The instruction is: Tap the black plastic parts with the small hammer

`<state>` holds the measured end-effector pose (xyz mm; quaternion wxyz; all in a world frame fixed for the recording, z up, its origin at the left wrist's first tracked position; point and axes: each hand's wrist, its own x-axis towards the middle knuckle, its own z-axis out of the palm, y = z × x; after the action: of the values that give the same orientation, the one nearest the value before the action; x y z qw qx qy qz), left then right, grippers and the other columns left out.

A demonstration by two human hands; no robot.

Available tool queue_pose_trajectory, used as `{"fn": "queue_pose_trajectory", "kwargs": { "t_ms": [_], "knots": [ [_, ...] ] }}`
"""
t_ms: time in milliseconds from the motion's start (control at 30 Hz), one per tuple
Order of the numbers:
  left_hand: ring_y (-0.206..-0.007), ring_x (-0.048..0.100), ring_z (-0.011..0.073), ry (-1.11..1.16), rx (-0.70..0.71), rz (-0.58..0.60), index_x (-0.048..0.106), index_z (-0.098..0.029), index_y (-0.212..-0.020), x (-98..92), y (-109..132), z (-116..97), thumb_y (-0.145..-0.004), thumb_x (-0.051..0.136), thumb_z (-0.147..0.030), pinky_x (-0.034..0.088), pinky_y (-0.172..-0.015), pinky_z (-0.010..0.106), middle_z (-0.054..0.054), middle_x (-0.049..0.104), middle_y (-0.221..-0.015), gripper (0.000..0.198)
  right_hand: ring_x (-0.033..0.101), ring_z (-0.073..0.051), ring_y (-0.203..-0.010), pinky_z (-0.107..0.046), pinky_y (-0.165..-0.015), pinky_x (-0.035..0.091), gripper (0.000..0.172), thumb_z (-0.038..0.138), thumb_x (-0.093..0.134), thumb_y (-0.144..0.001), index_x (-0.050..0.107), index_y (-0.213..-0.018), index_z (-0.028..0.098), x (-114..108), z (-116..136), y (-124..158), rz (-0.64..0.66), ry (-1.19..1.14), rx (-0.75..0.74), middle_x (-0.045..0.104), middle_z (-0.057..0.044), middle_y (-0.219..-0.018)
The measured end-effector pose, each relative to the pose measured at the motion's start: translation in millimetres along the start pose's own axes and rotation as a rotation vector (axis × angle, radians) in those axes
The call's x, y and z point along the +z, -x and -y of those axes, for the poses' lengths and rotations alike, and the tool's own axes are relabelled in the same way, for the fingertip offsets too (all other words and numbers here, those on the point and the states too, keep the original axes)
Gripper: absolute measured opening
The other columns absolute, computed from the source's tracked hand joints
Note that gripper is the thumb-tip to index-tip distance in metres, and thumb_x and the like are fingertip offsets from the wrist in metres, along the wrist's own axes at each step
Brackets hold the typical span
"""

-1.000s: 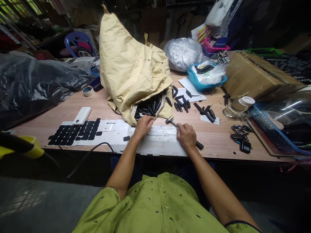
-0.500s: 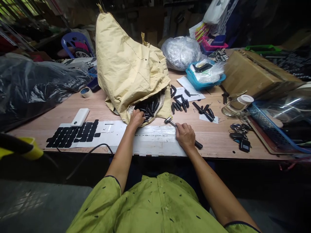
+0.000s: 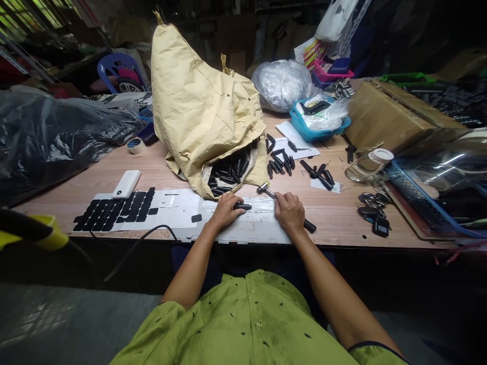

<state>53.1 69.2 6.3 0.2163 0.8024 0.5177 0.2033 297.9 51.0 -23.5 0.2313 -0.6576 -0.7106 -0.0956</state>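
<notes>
Two hands engaged: left hand (image 3: pixel 225 210) pinches black piece (image 3: pixel 242 206) on white sheet (image 3: pixel 251 230), apparently positioning it; right hand (image 3: pixel 289 213) grips hammer (image 3: pixel 263 188) just beside.

Tan sack (image 3: pixel 201 101), blk parts (image 3: pixel 228 172) (glossy), blue tray (image 3: pixel 319 133), lime shirt (image 3: pixel 243 324)

I counted one hammer (image 3: pixel 266 191) in my right hand (image 3: pixel 289 213) and one black piece (image 3: pixel 242 206) under my left hand (image 3: pixel 227 209). There was one big yellow sack (image 3: pixel 201 101), one white power bank (image 3: pixel 127 183), one tape roll (image 3: pixel 136 145), one blue tray (image 3: pixel 320 135) and one jar (image 3: pixel 367 165). Loose black pieces (image 3: pixel 280 163) lay by the sack, maybe twelve; they were too small to count well.
</notes>
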Motion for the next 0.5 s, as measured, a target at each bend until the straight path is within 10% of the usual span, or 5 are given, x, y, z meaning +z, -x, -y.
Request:
{"fn": "queue_pose_trajectory", "kwargs": {
  "t_ms": [500],
  "knots": [
    [-0.098, 0.054, 0.0245, 0.041, -0.002, -0.031, 0.078, -0.023, -0.099, 5.4, -2, 4, -0.083, 0.078, -0.030, 0.042, -0.093, 0.039, 0.005, 0.066, -0.092, 0.017, 0.060, -0.022, -0.085, -0.031, -0.072, 0.047, 0.035, 0.028, 0.042, -0.098, 0.070, -0.119, 0.023, -21, 17, 22, -0.056, -0.335, 0.133, 0.066, -0.008, -0.093]
  ]
}}
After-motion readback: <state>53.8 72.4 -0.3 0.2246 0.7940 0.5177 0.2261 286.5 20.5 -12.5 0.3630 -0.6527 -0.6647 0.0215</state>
